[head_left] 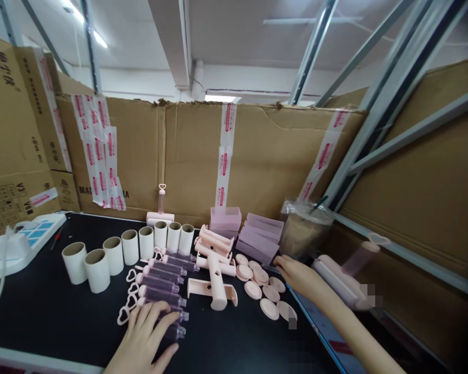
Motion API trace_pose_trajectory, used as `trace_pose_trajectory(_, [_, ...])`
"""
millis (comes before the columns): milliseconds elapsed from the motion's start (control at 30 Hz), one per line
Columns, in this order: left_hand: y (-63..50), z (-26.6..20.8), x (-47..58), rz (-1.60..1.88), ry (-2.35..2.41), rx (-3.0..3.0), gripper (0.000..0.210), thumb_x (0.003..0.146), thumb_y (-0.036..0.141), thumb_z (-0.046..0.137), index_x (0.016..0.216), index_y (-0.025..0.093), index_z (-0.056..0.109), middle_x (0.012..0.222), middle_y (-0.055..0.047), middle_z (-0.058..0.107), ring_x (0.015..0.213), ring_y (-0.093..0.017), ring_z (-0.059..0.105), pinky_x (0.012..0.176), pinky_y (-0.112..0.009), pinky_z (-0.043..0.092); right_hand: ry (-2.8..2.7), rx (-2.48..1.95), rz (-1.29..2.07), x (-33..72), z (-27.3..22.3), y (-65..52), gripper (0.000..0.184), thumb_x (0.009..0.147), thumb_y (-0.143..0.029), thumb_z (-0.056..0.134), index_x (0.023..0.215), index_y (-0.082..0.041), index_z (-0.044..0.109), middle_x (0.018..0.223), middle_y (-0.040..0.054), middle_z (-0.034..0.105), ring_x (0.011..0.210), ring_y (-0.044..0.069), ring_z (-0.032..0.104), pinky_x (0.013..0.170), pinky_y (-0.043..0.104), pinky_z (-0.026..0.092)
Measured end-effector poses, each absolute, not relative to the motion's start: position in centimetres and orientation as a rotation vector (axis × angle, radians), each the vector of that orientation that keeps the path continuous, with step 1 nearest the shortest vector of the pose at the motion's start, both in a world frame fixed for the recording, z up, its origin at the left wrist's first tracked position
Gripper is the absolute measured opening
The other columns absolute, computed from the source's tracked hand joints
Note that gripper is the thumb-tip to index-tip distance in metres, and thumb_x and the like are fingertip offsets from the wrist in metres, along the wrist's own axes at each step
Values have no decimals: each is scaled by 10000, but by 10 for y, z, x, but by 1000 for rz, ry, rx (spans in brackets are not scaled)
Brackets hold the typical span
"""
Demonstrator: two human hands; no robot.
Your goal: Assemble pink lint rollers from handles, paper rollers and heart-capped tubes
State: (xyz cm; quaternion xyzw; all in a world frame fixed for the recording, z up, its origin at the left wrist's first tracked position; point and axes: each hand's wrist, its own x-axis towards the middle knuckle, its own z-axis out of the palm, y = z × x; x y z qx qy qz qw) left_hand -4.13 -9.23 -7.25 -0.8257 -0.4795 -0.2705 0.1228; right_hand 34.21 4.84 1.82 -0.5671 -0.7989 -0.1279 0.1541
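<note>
In the head view, the two hands are well apart over the dark desk [214, 347]. The left hand [146, 330] lies over the near end of a row of clear purple handles [159, 295] with pink heart-shaped loops, its fingers spread and bent across the closest ones; whether it grips one cannot be told. The loops point to the left of that hand, and the rest of the row runs away beyond its fingers. Farther out, beyond and to the left of the left hand, white rolls [74, 264] stand upright in a bent line, and a power strip [35, 240] lies farther left. Between the hands, slightly beyond the left one, pink frames [217, 283] sit in a loose pile. Thin pink discs [252, 290] are scattered just to the left of the right hand [290, 270], whose fingers reach down at their far side; whether these close on anything cannot be told. Just beyond the right hand are stacked purple boxes [259, 236] and a plastic-covered container [306, 234]. A pink roller [339, 283] lies to the right of the right hand, and a cardboard wall [191, 150] stands beyond both hands.
</note>
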Motion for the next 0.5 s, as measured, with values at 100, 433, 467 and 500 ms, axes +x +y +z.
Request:
trace_pose_trajectory(100, [-94, -68, -40, -783, -1466, -2448, 349, 858, 257, 492, 1199, 329, 512, 1137, -22, 570, 1019, -214, 512, 881, -373, 418, -2349, -1525, -189, 301, 26, 35, 220, 862, -284, 417, 896, -226, 627, 802, 30, 684, 704, 174, 631, 596, 242, 433])
trace_pose_trajectory(433, [-104, -55, -41, -761, -1516, -2578, 546, 800, 99, 416, 1318, 266, 379, 1250, -57, 515, 1112, -234, 470, 975, -432, 359, -2303, -1555, 305, 207, 15, 37, 443, 796, -454, 497, 452, -177, 461, 446, -17, 464, 458, 118, 433, 452, 242, 260])
trace_pose_trajectory(467, [-105, -54, -41, -774, -1517, -2576, 557, 783, 75, 404, 1310, 257, 387, 1249, -57, 516, 1108, -229, 472, 976, -424, 359, -2301, -1549, 326, 209, 17, 36, 406, 790, -439, 507, 484, -175, 481, 468, -21, 471, 469, 117, 434, 451, 236, 266])
trace_pose_trajectory(500, [-106, -53, -42, -790, -1513, -2572, 556, 773, 60, 394, 1296, 248, 400, 1241, -58, 521, 1100, -225, 476, 972, -411, 362, -2299, -1539, 344, 211, 21, 34, 370, 792, -432, 506, 529, -172, 507, 501, -22, 486, 486, 119, 441, 453, 230, 279])
